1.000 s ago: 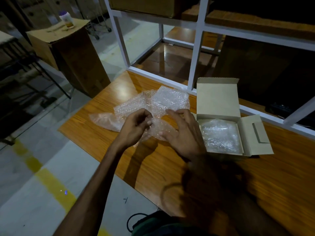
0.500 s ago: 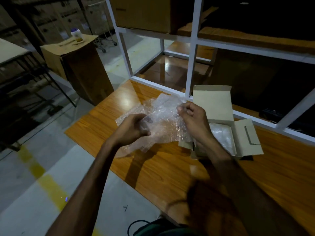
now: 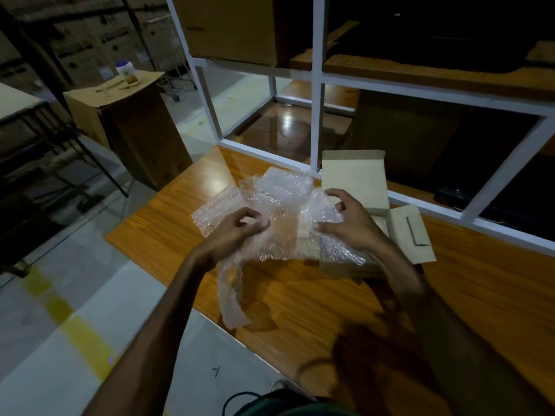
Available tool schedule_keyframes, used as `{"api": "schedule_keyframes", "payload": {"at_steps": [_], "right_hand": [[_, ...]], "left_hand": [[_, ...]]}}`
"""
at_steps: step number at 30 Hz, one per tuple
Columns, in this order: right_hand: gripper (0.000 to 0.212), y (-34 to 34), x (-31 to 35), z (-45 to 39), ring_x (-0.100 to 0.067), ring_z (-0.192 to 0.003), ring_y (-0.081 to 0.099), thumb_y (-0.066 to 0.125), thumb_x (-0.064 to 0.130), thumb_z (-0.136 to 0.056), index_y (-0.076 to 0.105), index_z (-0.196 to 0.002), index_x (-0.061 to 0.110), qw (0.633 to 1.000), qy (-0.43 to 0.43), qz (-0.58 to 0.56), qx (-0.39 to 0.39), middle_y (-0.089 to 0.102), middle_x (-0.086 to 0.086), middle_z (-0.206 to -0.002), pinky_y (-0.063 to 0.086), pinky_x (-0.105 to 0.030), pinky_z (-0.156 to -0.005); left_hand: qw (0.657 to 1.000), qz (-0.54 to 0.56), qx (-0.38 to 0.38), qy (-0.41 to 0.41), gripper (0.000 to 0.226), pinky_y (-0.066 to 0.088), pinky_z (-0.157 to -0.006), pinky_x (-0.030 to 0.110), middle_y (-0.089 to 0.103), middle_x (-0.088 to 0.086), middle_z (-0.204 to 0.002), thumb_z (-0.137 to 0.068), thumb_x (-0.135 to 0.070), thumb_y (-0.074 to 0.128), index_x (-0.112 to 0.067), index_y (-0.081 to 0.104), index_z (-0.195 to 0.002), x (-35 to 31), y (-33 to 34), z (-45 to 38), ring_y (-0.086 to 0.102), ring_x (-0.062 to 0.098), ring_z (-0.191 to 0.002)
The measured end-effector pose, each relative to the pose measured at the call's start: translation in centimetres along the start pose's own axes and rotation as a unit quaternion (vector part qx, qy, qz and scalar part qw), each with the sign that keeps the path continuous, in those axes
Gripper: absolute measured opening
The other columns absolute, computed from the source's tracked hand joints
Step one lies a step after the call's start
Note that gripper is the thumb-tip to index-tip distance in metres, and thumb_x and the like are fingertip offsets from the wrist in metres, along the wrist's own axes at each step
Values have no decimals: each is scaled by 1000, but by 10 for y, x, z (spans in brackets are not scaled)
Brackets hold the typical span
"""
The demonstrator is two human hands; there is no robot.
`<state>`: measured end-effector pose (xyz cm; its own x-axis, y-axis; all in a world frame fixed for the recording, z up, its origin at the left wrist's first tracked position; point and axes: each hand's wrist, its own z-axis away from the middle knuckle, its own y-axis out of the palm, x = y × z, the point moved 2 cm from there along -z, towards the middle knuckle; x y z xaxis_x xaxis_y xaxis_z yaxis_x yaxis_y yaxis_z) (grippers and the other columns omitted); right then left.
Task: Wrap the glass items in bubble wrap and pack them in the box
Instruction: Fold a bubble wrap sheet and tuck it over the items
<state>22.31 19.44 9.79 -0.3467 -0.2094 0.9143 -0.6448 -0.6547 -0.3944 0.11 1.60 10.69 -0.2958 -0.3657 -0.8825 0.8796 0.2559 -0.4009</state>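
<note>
Both hands work on one sheet of bubble wrap (image 3: 279,217), held above the wooden table (image 3: 300,295). Left hand (image 3: 231,235) pinches the sheet between thumb and curled fingers. Right hand (image 3: 350,223) is spread, its fingers half curled, and presses the wrap from the far side; whether it really grips, I cannot tell. The two hands are apart, with the sheet stretched between them.

Just beyond and under the right hand stands the small cardboard box (image 3: 354,175), its lid upright and a side flap open. The wrap partly covers its mouth.

No glass item is clearly visible; if one is inside the wrap, I cannot see it. My worry is that a loose strip hangs down below the left hand, so the wrap could open, and glass could slip onto the table. The sheet may also catch on the box flap.

No readable writing or brand appears on the box or wrap.
</note>
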Motion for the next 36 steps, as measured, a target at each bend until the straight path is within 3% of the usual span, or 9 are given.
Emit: {"api": "schedule_keyframes", "payload": {"at_steps": [4,8,13,20,23,26,29,32,36], "right_hand": [[50,-2,-19,4,-9,-106,62,82,18,-89,65,-135,27,998,-9,58,-7,66,11,-119,55,-31,-86],[37,-12,-33,12,-13,-106,67,72,16,-97,69,-134,23,999,9,25,-21,71,7,-124,60,-43,-90],[30,-30,-30,17,-10,-107,68,56,13,-107,69,-132,21,999,32,-29,3,73,5,-120,54,-26,-80],[32,-48,-16,1,-23,-117,64,50,33,-111,71,-129,18,999,32,33,-3,71,-4,-125,50,-32,-85],[84,-53,-2,-3,-22,-132,53,73,65,-87,42,-156,30,992,29,115,30,51,6,-153,47,-39,-97],[130,-44,2,-2,-37,-128,58,89,64,-70,0,-163,44,946,-24,308,94,46,-9,-160,53,-51,-100],[111,-34,-5,-2,-27,-91,63,82,36,-83,3,-162,40,904,-84,419,7,61,-12,-127,56,-40,-74],[90,-34,-2,-2,-32,-102,62,73,30,-87,25,-163,25,893,-121,422,-99,56,-14,-134,48,-39,-81],[118,-29,-12,-6,-38,-132,48,80,51,-78,5,-168,32,877,-107,461,-83,36,-18,-155,43,-54,-103]], "left_hand": [[971,-232,58,-13,92,57,-88,45,59,4,-117,-76,-49,90,-33,37,-150,10,29,-3,64,24,-101],[937,-349,15,4,84,57,-89,45,59,13,-135,-78,-21,82,-20,41,-151,26,40,-10,63,31,-111],[964,-254,-43,60,67,54,-103,42,64,16,-141,-79,-16,55,-4,57,-144,22,46,-3,63,30,-126],[996,18,49,-74,31,48,-53,31,69,17,-100,-106,-25,52,-6,75,-114,24,46,-7,64,33,-65],[988,92,80,-97,29,29,-56,30,51,15,-87,-99,-24,52,-4,72,-93,24,43,-5,41,21,-58],[980,152,28,-130,38,33,-61,33,58,18,-98,-87,-34,62,-1,74,-103,29,40,-9,47,24,-67],[975,170,25,-138,32,32,-58,31,55,17,-92,-94,-34,64,-4,71,-104,32,43,-9,45,22,-62],[980,141,27,-135,31,25,-52,27,53,-2,-69,-110,-28,46,-8,70,-105,33,48,-1,36,12,-55],[981,156,26,-116,37,26,-49,27,50,-8,-65,-113,-27,41,-4,68,-120,40,57,3,35,9,-53]]}}
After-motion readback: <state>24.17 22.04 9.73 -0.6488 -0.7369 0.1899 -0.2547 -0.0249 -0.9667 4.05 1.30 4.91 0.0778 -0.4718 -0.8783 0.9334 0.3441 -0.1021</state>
